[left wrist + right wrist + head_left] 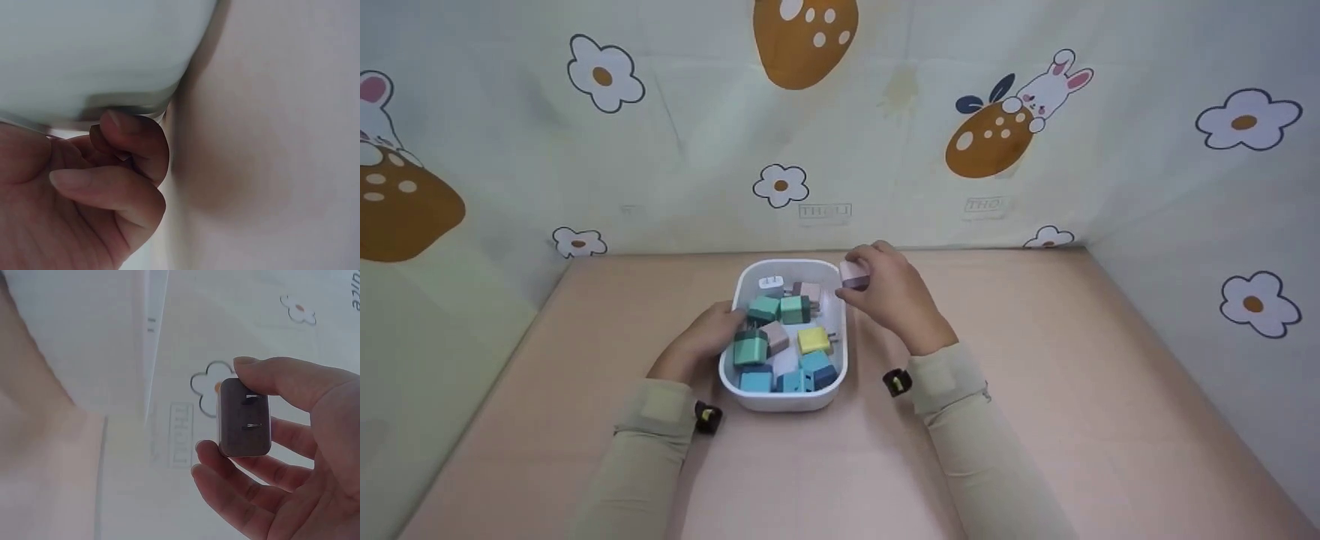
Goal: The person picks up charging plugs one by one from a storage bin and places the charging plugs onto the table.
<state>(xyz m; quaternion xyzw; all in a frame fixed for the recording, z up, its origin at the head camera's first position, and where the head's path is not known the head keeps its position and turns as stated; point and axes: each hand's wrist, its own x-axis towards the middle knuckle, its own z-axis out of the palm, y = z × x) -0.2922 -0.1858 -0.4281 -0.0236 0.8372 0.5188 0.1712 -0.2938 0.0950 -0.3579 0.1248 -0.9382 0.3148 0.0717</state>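
Pink charger (853, 275) clamped in fingers of right hand (894, 298), at rim of white tub (787, 403); fingers of left hand (706, 335) grip tub. Progress: one in hand, other chargers (813, 341) inside.

3 green chargers (794, 310), 3 blue (756, 381), 3 pink (853, 273), 1 yellow (812, 341), 1 white (770, 286), 1 box (784, 402), 2 hands (896, 292).

Box (784, 403): on table (1035, 322)
Chargers (814, 341): inside box
Left hand (706, 335): at box's left side
Another charger (244, 417): in right hand (894, 291), near box's right rim
Cloth (697, 150): behind table
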